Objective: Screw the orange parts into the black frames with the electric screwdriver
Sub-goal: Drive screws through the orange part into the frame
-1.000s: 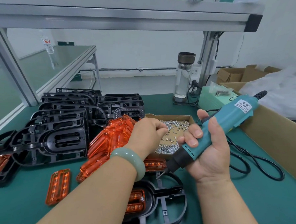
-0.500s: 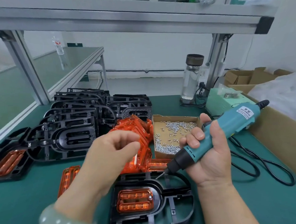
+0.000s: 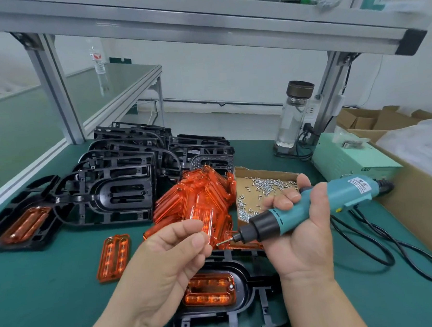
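A flat, see-through orange plastic part [image 3: 209, 292] sits inside a black plastic frame [image 3: 246, 289]. The frame lies on the green table mat [image 3: 53, 284], close to the person. Just above it, the right hand [image 3: 301, 236] is wrapped tight around a blue-green electric screwdriver [image 3: 319, 203]. Its thin metal tip points left, almost at the left hand [image 3: 165, 263]. That hand's fingers are curled, with the thumb and first finger pressed together. If something tiny is between them, it is too small to see.

Behind the hands is a heap of orange parts [image 3: 199, 196]. One more orange piece [image 3: 113, 258] lies alone on the mat. Left of the heap are stacks of black frames [image 3: 116, 193]. Right of the heap is an open brown cardboard box [image 3: 265, 173] with small silver screws [image 3: 268, 185] in it. The screwdriver's black cord [image 3: 389, 249] loops over the mat.
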The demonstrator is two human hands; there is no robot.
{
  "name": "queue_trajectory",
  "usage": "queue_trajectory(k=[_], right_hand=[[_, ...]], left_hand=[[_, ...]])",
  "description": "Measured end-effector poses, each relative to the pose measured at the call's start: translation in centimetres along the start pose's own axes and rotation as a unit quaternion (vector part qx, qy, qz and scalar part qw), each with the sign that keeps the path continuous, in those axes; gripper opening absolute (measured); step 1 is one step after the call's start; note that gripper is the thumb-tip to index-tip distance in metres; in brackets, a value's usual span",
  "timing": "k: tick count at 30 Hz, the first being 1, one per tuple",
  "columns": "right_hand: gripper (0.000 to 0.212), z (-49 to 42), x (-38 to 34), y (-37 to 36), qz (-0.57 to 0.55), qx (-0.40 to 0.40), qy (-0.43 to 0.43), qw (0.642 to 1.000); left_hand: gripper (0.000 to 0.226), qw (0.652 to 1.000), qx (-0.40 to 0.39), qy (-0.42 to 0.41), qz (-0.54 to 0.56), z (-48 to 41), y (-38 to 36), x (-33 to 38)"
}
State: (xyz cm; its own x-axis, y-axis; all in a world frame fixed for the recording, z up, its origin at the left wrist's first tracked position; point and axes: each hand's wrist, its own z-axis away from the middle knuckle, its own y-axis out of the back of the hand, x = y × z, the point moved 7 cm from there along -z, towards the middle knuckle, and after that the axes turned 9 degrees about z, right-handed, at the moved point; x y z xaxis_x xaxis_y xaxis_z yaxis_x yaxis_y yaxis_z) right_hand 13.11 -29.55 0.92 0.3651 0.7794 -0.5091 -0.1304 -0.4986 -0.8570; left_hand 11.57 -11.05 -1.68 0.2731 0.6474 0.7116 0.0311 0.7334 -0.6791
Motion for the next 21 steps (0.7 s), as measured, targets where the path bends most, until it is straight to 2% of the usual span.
queue_trajectory(k=[4, 12, 21], right_hand=[[0.023, 0.1, -0.3, 0.0, -0.012, 0.021, 0.010, 1.000], [0.025, 0.1, -0.7, 0.1, -0.025, 0.043, 0.016, 0.999], [0.023, 0.3, -0.6, -0.2, -0.018, 0.024, 0.015, 0.999]], left_hand=[[0.011, 0.999, 0.006, 0.041, -0.015, 0.2, -0.2, -0.8], [0.015, 0.992, -0.043, 0.118, -0.003, 0.6, -0.9, -2.0], [0.009, 0.995, -0.043, 0.085, -0.033, 0.3, -1.1, -1.9]])
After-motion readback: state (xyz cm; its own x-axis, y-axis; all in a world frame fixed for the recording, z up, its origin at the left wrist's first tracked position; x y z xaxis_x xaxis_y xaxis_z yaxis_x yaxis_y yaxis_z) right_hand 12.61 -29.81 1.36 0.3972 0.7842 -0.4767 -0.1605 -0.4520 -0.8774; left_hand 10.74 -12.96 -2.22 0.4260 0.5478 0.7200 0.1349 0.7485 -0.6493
